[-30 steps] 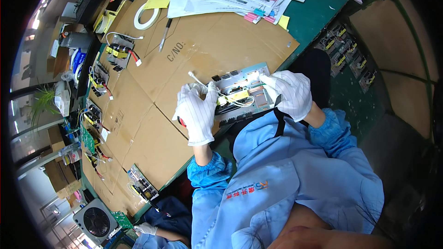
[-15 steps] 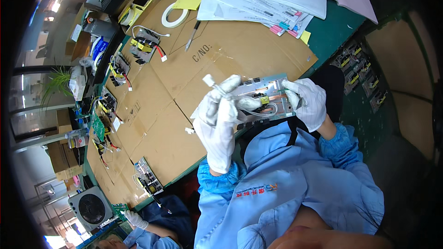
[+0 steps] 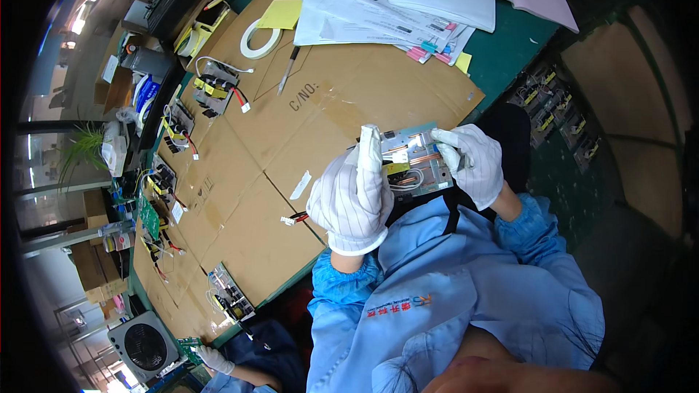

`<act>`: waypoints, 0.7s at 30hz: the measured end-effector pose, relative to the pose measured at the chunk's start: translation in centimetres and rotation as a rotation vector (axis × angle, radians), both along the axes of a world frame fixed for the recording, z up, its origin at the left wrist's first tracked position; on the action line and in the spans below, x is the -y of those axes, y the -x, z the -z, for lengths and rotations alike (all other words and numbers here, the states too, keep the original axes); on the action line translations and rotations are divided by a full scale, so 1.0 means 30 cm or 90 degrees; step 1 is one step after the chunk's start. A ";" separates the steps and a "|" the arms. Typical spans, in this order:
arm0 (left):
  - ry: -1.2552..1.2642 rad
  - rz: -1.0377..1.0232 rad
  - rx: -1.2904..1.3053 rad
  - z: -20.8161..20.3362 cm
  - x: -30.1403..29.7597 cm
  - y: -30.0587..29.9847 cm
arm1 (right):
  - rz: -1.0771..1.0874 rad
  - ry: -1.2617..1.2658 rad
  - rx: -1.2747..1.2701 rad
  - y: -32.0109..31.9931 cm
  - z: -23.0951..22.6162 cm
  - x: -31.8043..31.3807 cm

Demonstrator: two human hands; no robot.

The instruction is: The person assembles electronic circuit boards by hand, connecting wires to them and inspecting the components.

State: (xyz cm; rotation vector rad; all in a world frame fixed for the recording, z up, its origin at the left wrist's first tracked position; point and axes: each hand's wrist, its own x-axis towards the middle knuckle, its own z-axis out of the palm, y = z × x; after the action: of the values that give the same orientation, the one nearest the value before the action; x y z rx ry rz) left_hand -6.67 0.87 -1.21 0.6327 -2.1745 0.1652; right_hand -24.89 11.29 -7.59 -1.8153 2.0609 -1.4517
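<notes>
cardboard-covered bench (image 3: 349, 102); both hands hold circuit board (image 3: 415, 160) lengthwise left-right.

Circuit board (image 3: 413, 165) between gloved hands

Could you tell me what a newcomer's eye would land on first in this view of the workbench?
Probably the two white-gloved hands at centre: the left hand and right hand grip a metal circuit assembly with yellow parts and white wires, above the bench edge. Next, the big brown cardboard sheet covering the green table, with a spread of white papers at the far end.
</notes>
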 end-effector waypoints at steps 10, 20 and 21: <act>0.041 0.008 0.032 0.023 -0.004 -0.009 | -0.002 0.001 0.009 -0.002 0.013 -0.007; -0.279 -0.157 -0.303 0.082 0.098 -0.209 | 0.029 -0.013 0.295 0.020 0.066 -0.049; -0.345 -0.168 -0.288 0.083 0.086 -0.231 | 0.030 -0.025 0.317 0.026 0.085 -0.059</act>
State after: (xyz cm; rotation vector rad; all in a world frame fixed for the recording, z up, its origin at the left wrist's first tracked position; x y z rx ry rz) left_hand 0.25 -1.71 -3.71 1.1403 -1.6838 -0.4097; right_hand -25.68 13.06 -10.13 -1.2287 1.8663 -1.6503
